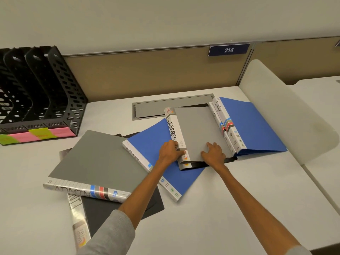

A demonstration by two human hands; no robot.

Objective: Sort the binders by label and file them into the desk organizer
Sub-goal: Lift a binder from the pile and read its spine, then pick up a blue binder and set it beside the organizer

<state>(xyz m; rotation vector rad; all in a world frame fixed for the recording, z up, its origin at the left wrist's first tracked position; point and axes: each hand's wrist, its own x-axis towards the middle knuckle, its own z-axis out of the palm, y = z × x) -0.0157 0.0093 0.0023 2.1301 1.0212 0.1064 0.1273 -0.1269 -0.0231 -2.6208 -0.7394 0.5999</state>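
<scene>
— Which binder is being handled?
— The grey SPORTS binder [200,133], just right of the blue ADMIN binder [161,155] on the tabletop [220,199].
— And the hands?
— Left hand [170,152] fingers grip its spine; right hand [213,153] presses flat, fingers spread.
— The organizer [42,89]?
— Far left; I can't see any binders in it.

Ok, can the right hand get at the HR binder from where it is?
Probably yes: the HR binder lies just beside the right hand, uncovered, with nothing between them.
</scene>
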